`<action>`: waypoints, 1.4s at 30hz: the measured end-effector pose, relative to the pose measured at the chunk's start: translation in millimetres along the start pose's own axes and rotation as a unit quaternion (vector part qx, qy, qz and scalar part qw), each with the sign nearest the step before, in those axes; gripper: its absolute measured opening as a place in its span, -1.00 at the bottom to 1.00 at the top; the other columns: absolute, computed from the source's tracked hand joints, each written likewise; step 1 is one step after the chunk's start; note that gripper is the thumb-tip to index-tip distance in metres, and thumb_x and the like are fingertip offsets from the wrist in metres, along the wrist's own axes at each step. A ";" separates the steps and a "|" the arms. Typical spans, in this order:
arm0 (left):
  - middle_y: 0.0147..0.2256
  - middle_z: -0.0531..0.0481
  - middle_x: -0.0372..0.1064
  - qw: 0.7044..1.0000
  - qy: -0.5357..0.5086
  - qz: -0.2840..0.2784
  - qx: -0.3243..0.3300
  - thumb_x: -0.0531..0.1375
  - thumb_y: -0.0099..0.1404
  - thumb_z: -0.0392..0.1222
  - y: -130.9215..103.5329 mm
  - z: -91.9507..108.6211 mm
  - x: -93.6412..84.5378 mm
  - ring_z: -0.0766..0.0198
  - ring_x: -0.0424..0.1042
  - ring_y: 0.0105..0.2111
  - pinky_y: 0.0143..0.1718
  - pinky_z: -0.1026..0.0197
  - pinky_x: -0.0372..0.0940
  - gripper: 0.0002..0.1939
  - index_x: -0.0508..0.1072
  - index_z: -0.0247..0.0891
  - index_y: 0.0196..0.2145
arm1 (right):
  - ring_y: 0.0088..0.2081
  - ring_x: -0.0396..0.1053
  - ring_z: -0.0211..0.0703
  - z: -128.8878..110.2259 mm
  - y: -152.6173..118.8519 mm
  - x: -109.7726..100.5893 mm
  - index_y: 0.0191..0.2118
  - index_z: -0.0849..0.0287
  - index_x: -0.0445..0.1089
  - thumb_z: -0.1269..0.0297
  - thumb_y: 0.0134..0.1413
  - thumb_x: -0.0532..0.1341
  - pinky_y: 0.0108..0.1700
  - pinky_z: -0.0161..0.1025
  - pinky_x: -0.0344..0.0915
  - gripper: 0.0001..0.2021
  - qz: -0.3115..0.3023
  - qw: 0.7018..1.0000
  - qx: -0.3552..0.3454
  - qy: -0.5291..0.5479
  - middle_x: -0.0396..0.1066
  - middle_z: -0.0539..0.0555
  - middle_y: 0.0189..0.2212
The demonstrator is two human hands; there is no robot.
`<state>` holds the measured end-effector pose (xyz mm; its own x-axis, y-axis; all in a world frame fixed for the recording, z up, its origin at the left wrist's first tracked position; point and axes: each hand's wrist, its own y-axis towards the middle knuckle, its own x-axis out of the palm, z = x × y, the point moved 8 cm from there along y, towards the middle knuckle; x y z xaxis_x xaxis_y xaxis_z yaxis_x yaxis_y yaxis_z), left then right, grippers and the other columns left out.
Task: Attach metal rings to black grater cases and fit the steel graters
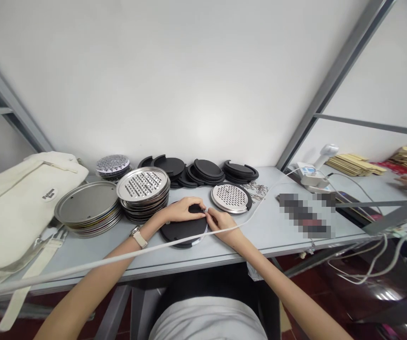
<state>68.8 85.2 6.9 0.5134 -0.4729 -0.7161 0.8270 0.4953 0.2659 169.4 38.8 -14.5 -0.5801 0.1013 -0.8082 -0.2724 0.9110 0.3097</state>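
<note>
Bag point(19, 193), cream-coloured, lies at nine o'clock, contents hidden; stacks of plain plates point(87, 200) and perforated plates point(142, 185) follow toward ten. Black disc point(180, 232) lies flat on the table just beneath the hands, toward seven o'clock from their meeting fingertips. Left hand point(185, 210) is curled, thumb and fingers slightly apart, grip uncertain; right hand point(223, 225) pinches a small metal piece point(204, 211) near the disc's two o'clock edge.

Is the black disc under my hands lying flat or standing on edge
Flat: the black disc lies on the grey table, broad face up, with the left hand and right hand together at its rim.
</note>
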 end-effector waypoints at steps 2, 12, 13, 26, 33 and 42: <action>-0.22 -0.02 0.43 1.000 -0.001 0.002 0.004 0.21 0.27 -0.11 0.1 0.5 -0.2 0.24 0.39 -0.18 -0.10 0.23 0.25 -0.80 0.43 -0.28 -0.21 | -0.60 0.17 -0.28 -0.2 -0.1 -0.2 -0.40 0.17 0.27 0.29 0.24 -0.02 -0.49 -0.35 -0.01 -0.77 0.001 1.000 -0.001 0.003 0.27 -0.01 -0.61; -0.23 -0.01 0.42 1.000 -0.001 0.000 0.012 0.20 0.27 -0.13 0.7 4.1 -1.1 0.24 0.39 -0.18 -0.09 0.23 0.24 -0.82 0.42 -0.28 -0.22 | -0.59 0.22 -0.26 1.5 -0.2 0.8 -0.36 0.18 0.31 0.30 0.24 -0.01 -0.49 -0.34 -0.02 -0.78 0.003 1.000 0.004 -0.021 0.31 0.00 -0.61; -0.22 -0.01 0.42 1.000 0.000 0.000 0.011 0.20 0.27 -0.13 0.7 4.3 -1.1 0.24 0.39 -0.18 -0.09 0.22 0.24 -0.82 0.42 -0.28 -0.22 | -0.59 0.23 -0.25 1.4 -0.2 0.8 -0.36 0.18 0.32 0.30 0.24 -0.01 -0.49 -0.34 -0.02 -0.78 0.003 1.000 0.004 -0.022 0.31 0.01 -0.60; -0.18 -0.02 0.43 1.000 0.008 -0.006 0.002 0.20 0.26 -0.17 0.8 5.9 -0.2 0.23 0.40 -0.17 -0.08 0.20 0.26 -0.80 0.41 -0.25 -0.15 | -0.59 0.22 -0.26 1.3 0.9 1.8 -0.36 0.19 0.34 0.32 0.22 -0.01 -0.49 -0.35 0.00 -0.78 0.001 1.000 0.000 -0.015 0.33 0.02 -0.60; -0.19 -0.02 0.43 1.000 0.003 -0.005 -0.001 0.21 0.26 -0.16 1.4 5.6 -0.5 0.22 0.41 -0.18 -0.08 0.19 0.27 -0.81 0.41 -0.25 -0.18 | -0.62 0.17 -0.29 0.9 0.7 1.3 -0.39 0.18 0.32 0.34 0.20 0.01 -0.50 -0.36 -0.01 -0.80 0.002 1.000 -0.003 -0.007 0.31 0.00 -0.62; -0.22 -0.02 0.43 1.000 0.009 0.005 0.001 0.21 0.26 -0.13 0.8 2.8 -0.5 0.23 0.41 -0.19 -0.10 0.21 0.27 -0.82 0.41 -0.26 -0.23 | -0.61 0.19 -0.27 0.9 0.2 1.5 -0.38 0.18 0.32 0.33 0.21 0.00 -0.50 -0.35 0.00 -0.80 0.003 1.000 -0.004 -0.008 0.31 0.00 -0.61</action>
<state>69.9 83.8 9.3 0.5178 -0.4545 -0.7247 0.8223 0.4982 0.2751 169.1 39.6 -16.1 -0.5686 0.1134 -0.8148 -0.2755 0.9070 0.3185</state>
